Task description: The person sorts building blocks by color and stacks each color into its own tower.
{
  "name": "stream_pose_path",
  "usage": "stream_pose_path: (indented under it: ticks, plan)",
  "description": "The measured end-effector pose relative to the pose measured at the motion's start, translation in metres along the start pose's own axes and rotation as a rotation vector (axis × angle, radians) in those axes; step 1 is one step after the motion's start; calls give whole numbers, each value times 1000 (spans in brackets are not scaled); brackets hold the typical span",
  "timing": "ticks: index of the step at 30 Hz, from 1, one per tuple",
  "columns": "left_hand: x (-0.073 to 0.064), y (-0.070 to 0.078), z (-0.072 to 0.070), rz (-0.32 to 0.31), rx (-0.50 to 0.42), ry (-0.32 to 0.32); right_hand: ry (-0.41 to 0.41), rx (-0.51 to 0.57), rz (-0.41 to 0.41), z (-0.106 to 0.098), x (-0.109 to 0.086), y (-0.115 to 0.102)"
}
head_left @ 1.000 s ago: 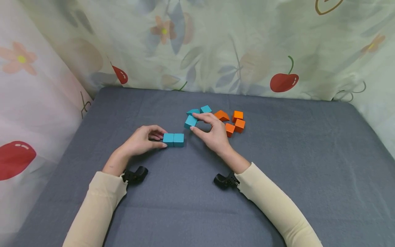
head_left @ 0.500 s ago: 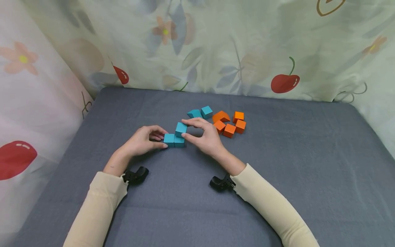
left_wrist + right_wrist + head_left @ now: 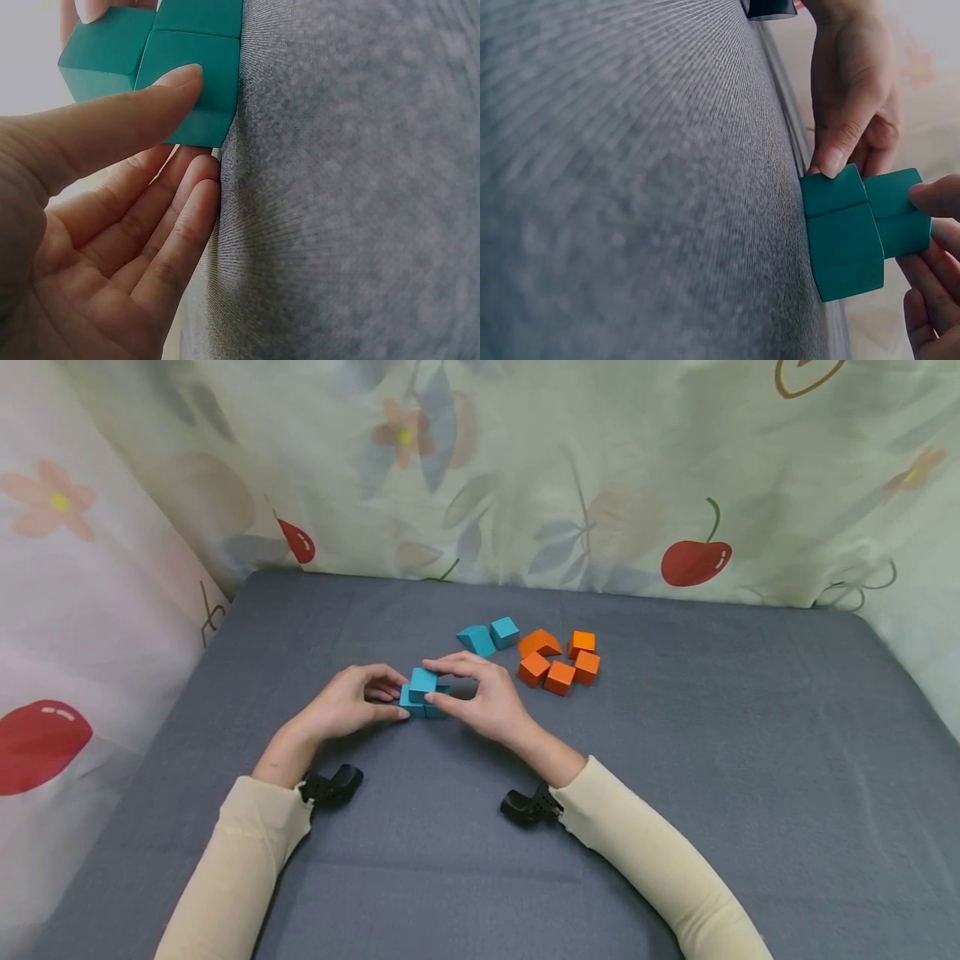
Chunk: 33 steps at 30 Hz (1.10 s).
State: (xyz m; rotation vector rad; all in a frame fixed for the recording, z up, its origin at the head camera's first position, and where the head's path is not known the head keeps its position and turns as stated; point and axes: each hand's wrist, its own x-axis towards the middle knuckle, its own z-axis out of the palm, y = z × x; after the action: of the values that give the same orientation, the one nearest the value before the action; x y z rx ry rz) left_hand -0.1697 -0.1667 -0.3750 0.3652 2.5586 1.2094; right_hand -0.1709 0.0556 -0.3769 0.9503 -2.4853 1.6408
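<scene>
Two blue cubes sit side by side on the grey cloth. My left hand (image 3: 341, 700) pinches the left cube (image 3: 217, 90) between thumb and fingers. With thumb and fingertips, my right hand (image 3: 487, 697) grips a third blue cube (image 3: 423, 683) over the seam between the lower two. In the right wrist view this upper cube (image 3: 896, 195) is right at the top faces of the pair. The lower right cube (image 3: 847, 255) shows fully there, while in the head view the right thumb and upper cube partly cover it.
Behind the hands lie a blue wedge-shaped block (image 3: 477, 641) and another blue cube (image 3: 505, 632). To their right are an orange wedge-shaped block (image 3: 539, 643) and several orange cubes (image 3: 559, 677). A floral curtain (image 3: 510, 468) borders the back of the cloth-covered table (image 3: 675, 735).
My right hand has carried the third blue cube left and toward me, from beside the blue wedge to over the pair. My left hand has stayed on the left cube.
</scene>
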Motion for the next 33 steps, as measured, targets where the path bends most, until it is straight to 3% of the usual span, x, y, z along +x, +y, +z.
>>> stream_pose_path:
  ticks: [23,33]
  plan:
    - [-1,1,-1,2,-12,-7,-11,-19,-18,11,6,-2]
    - [-1,0,-1,-8,2,-1,-25,-40,18,7,3,-2]
